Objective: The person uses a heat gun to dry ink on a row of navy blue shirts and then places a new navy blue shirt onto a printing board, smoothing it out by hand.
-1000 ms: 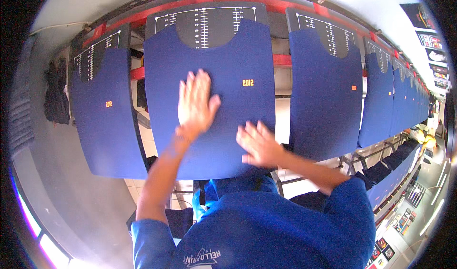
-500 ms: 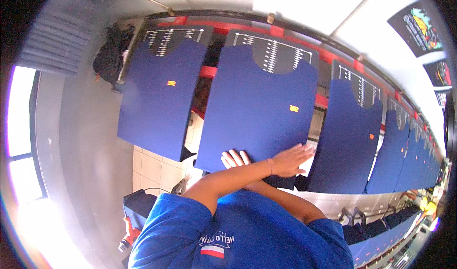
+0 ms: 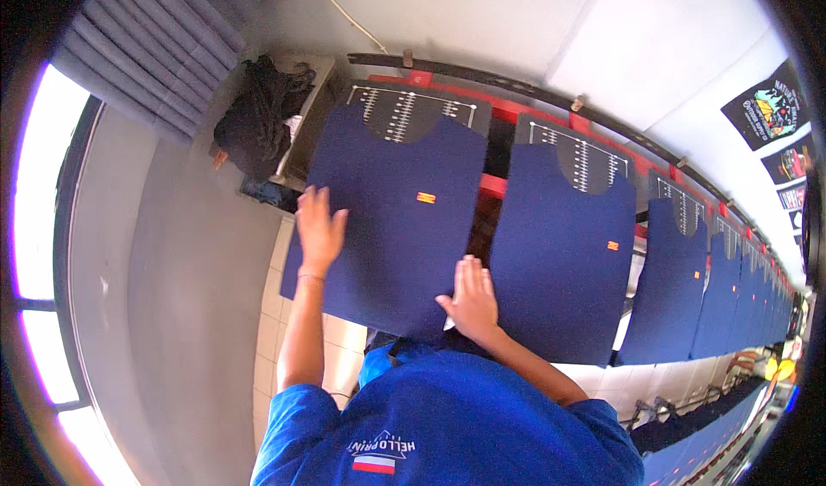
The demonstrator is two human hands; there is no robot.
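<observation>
A navy blue shirt piece (image 3: 391,245) lies spread over a dark board (image 3: 465,112) marked with white ruler lines, its curved neckline at the far end. A small orange-yellow print (image 3: 426,198) sits on its chest. My left hand (image 3: 320,235) rests on the shirt's left edge, fingers apart. At the lower right edge of the same shirt is my right hand (image 3: 471,298), its fingers stretched out flat. Neither hand grips anything. Just right of my right hand lies a second navy shirt piece (image 3: 555,262) on its own board.
Several more navy shirts (image 3: 662,288) on boards run off to the right along a red frame (image 3: 490,185). Behind them passes a black rail (image 3: 508,80). A heap of black cloth (image 3: 265,116) lies at the far left, beside a grey curtain (image 3: 146,56). Posters (image 3: 766,107) hang on the wall.
I have shifted left along the row, from the second shirt to the leftmost one. My arms, crossed before, are now apart, one hand at each side of the shirt.
</observation>
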